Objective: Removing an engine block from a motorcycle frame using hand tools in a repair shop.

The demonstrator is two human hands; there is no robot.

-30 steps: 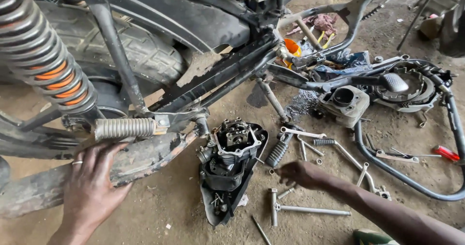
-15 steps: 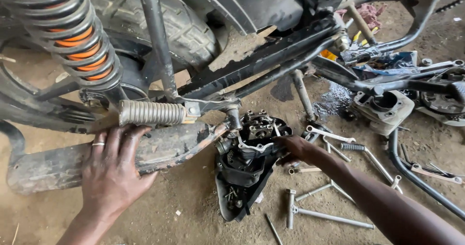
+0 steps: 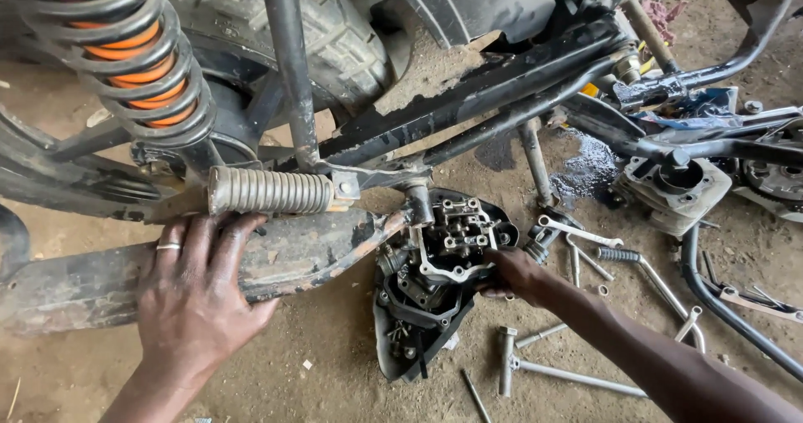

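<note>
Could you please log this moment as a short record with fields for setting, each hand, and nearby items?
Setting: dirt floor beside a stripped motorcycle
Left hand: flat on the rusty exhaust pipe, ring on one finger, just below the ribbed footrest
Right hand: gripping the edge of the engine cylinder head, which lies in a black plastic cover
Nearby tools: T-handle wrenches, combination spanner
Other parts: orange-and-black shock spring, rear tyre, engine cylinder, oil patch

Two hands are showing, one cylinder head (image 3: 452, 231), one ribbed footpeg (image 3: 269, 191), one coil spring (image 3: 125, 47), one cylinder block (image 3: 673, 191).
</note>
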